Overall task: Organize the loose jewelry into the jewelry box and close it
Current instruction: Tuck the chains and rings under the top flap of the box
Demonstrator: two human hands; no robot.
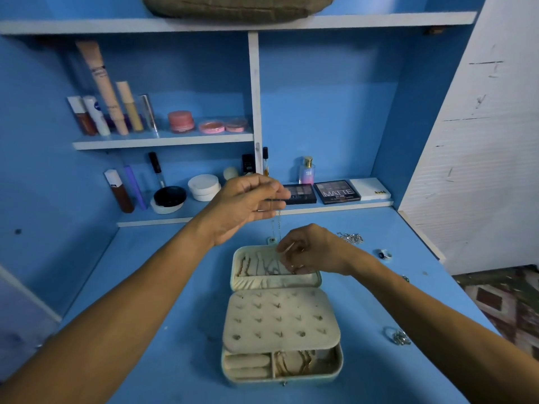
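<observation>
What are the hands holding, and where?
A thin chain: the left hand pinches its top end, and the right hand seems to pinch its lower end, over the open box.

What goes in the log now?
left hand holds necklace up | right hand pinches it at lid | jewelry box open | ring loose

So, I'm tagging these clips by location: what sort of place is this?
Probably a dressing table at home: blue shelves hold makeup tubes and eyeshadow palettes, and an open jewelry box lies in front.
</observation>
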